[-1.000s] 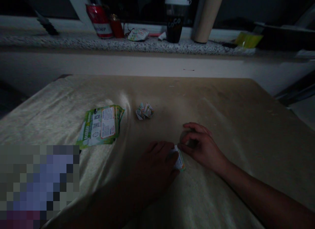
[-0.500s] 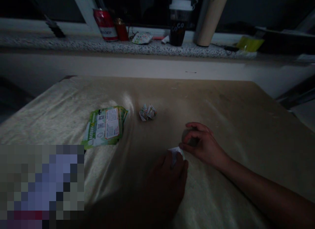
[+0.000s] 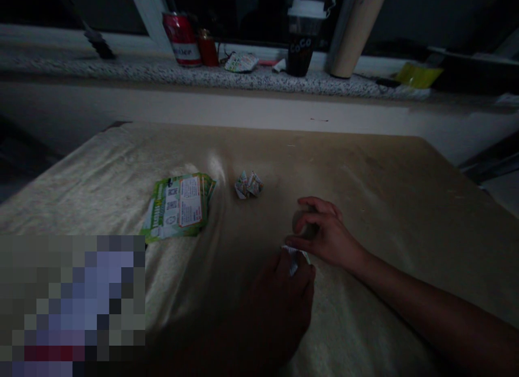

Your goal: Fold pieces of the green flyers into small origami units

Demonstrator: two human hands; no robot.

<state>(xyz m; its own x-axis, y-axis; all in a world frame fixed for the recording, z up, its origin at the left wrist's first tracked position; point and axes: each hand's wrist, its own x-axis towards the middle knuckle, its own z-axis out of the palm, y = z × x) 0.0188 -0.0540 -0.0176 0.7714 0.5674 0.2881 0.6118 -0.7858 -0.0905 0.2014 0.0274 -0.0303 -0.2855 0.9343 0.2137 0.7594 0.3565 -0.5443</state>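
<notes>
A small piece of printed paper point(image 3: 292, 255) lies on the cloth, largely covered by fingers. My left hand point(image 3: 286, 296), in deep shadow, presses it down with bent fingertips. At the paper's upper edge is the thumb of my right hand point(image 3: 326, 233), touching or nearly touching it. The other fingers of that hand curve apart from the thumb, with nothing visible between them. Beyond the hands sit two small folded paper pieces point(image 3: 248, 185), side by side. A stack of green printed sheets point(image 3: 178, 206) lies to the left.
A pale, creased cloth point(image 3: 389, 193) covers the table. On the speckled windowsill point(image 3: 138, 68) behind it stand a red can point(image 3: 182, 40), an orange-red bottle point(image 3: 208, 48), a CoCo drink cup point(image 3: 302, 41) and a tan cylinder point(image 3: 354, 36). A pixelated block hides the lower left.
My right hand has moved slightly left, its thumb now along the paper's upper edge. My left hand stays on the paper. The whole view has shifted a little.
</notes>
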